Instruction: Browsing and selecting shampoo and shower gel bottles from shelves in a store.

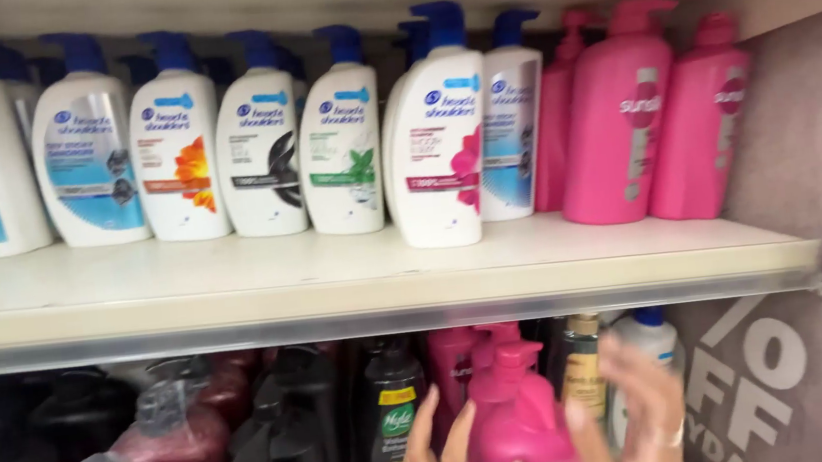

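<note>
Shelf: your store shelf (354, 267) carries white pump bottles (262, 140) w/ pink ones (620, 110) at right.
Lower shelf: dark bottles (279, 424) left of your hands.
Left hand (443, 459): fingers spread on the pink pump bottle (522, 421).
Right hand (645, 414): open palm against the bottle's other side; bottle held btwn both.

Two bare hands at the bottom edge, blurred. Left hand (443, 459) with a ring on one finger, low near the frame's edge. Right hand (639, 410) with a thin pale ring band. No sleeves or wrists within view
</note>
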